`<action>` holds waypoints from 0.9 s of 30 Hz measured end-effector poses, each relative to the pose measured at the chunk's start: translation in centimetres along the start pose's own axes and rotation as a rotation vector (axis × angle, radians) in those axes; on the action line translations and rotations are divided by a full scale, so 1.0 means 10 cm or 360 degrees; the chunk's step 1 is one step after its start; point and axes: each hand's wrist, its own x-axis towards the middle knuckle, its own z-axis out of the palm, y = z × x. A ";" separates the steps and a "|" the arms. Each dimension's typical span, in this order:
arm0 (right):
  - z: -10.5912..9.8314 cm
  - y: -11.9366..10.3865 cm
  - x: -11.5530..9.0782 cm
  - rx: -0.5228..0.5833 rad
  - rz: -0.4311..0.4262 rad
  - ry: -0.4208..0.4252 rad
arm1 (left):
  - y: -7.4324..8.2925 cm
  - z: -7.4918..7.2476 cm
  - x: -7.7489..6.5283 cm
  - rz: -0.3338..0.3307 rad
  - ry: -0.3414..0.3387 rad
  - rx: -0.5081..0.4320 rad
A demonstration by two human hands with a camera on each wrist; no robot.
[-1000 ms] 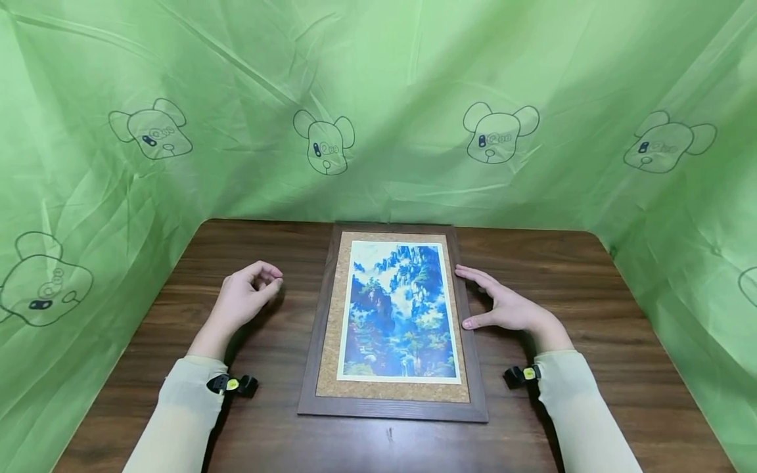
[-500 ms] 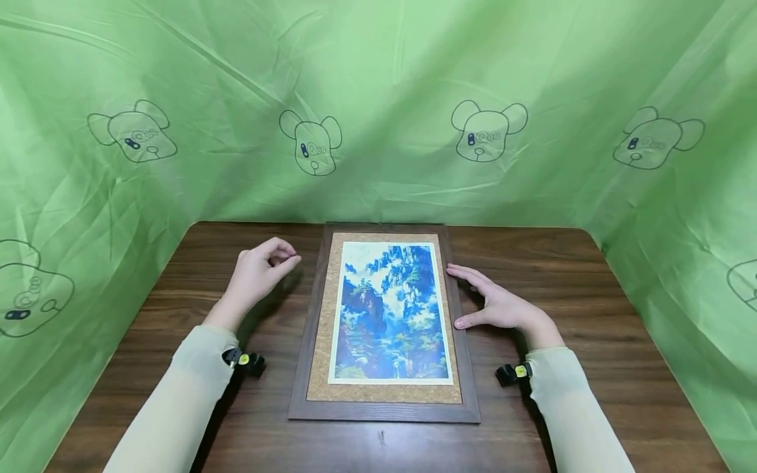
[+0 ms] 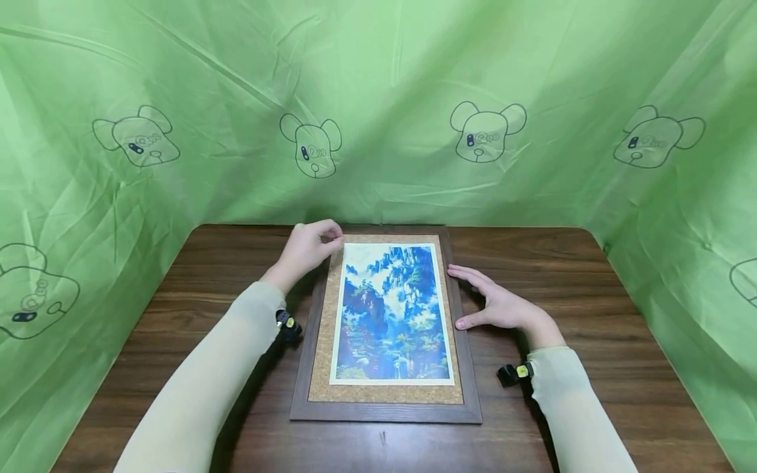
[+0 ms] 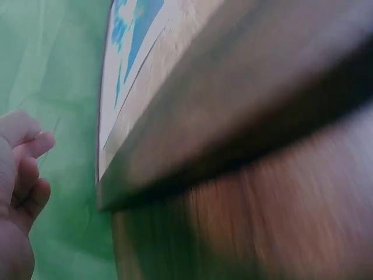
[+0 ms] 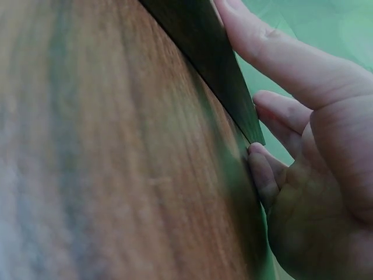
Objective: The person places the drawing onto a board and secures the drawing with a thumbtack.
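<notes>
A picture [image 3: 393, 315] of blue mountains and waterfalls lies on a cork board [image 3: 384, 393] in a dark wooden frame [image 3: 387, 412]. My left hand [image 3: 304, 251] is over the frame's top left corner, beside the picture's corner. Its fingers are curled, with thumb and index finger close together; whether something small is pinched between them I cannot make out. In the left wrist view the curled fingers [image 4: 36, 143] stand apart from the frame, against the green cloth. My right hand [image 3: 505, 306] rests against the frame's right edge, fingers extended and thumb apart, touching it.
The frame lies flat on a brown wood-grain table [image 3: 556, 276] whose far corners are rounded. Green cloth [image 3: 390, 98] printed with bear heads hangs behind and at both sides. Each wrist wears a small black camera, the left one [image 3: 288, 325] close to the frame.
My left hand has moved right and away from me, from the bare table to the frame's top left corner, fingers still curled. The right hand stays at the right edge; the picture keeps its place.
</notes>
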 end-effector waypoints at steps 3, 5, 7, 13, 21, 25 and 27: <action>0.00 0.01 0.00 -0.0016 0.0000 -0.0003 | 0.07 0.15 0.09 0.0008 -0.0058 0.0017; 0.00 0.01 -0.01 -0.0031 0.0001 -0.0001 | 0.11 0.25 0.15 0.0028 -0.0102 0.0038; 0.00 0.02 -0.02 -0.0046 0.0000 0.0003 | 0.17 0.35 0.21 0.0047 -0.0153 0.0076; 0.00 0.03 -0.02 -0.0068 -0.0008 0.0004 | 0.30 0.58 0.33 0.0068 -0.0238 0.0231; 0.00 0.01 0.01 -0.0062 -0.0016 -0.0006 | 0.40 0.76 0.44 0.0056 -0.0348 0.0370; -0.01 0.00 0.01 -0.0054 -0.0011 -0.0006 | 0.42 0.80 0.48 0.0041 -0.0369 0.0394; -0.01 0.00 0.02 -0.0053 -0.0011 -0.0005 | 0.41 0.81 0.50 0.0032 -0.0374 0.0398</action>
